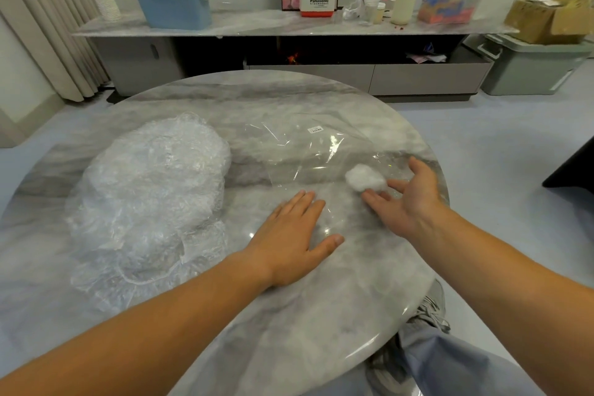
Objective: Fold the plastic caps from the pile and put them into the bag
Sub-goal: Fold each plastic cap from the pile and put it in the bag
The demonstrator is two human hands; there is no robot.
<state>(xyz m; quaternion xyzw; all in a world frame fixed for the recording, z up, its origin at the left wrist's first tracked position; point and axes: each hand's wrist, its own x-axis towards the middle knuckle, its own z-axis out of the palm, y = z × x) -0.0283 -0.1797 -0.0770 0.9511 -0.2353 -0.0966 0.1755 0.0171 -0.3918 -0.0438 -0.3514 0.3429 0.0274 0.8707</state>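
Lying flat at near edge of clear bag [305, 151]: left hand [289, 241], fingers straight. Beside folded cap [364, 178], 3 o'clock on table [289, 331]: right hand [408, 199], open, fingers spread. At 9 o'clock: pile [148, 190].

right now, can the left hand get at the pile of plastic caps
Probably yes. The left hand lies flat on the table just right of the pile, and nothing stands between them.
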